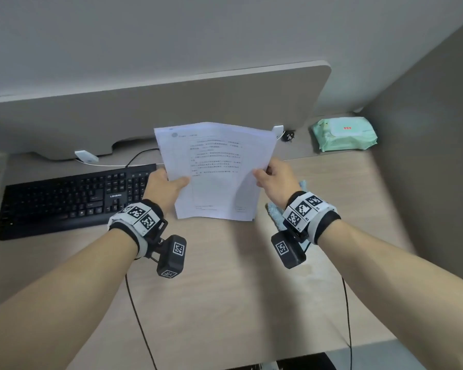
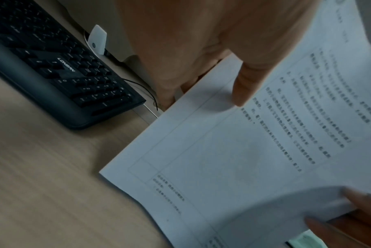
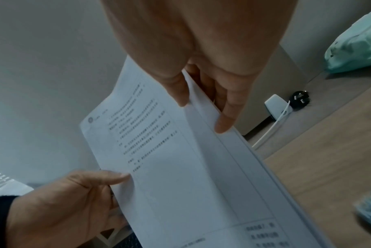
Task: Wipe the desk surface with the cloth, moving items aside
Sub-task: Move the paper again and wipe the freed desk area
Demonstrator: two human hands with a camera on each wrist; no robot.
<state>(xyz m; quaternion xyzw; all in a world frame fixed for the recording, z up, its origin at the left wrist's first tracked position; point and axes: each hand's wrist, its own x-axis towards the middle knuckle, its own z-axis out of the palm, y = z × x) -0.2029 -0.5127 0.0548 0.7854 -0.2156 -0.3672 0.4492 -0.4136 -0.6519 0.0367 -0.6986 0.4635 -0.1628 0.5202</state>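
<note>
Both hands are up off the desk [image 1: 225, 276] with a sheaf of printed papers [image 1: 214, 169] between them. The left hand [image 1: 163, 186] pinches the sheaf's left edge, thumb on the printed face and fingers curled behind. The right hand [image 1: 275, 180] clamps the right edge the same way; in the right wrist view its thumb lies on top and a fingertip [image 3: 224, 124] presses from underneath. The sheaf tilts toward the person, its lower edge hanging above the desk, not touching it.

The cloth [image 1: 274, 212], blue-grey and fluffy, lies on the desk just right of the papers, partly hidden under the right wrist. Left of the papers sits a black keyboard [image 1: 72, 198], flat on the desk. Beyond the papers to the right, a green pack of wipes [image 1: 345, 133] rests against the back corner. Behind the papers stands a beige divider panel [image 1: 171, 102].
</note>
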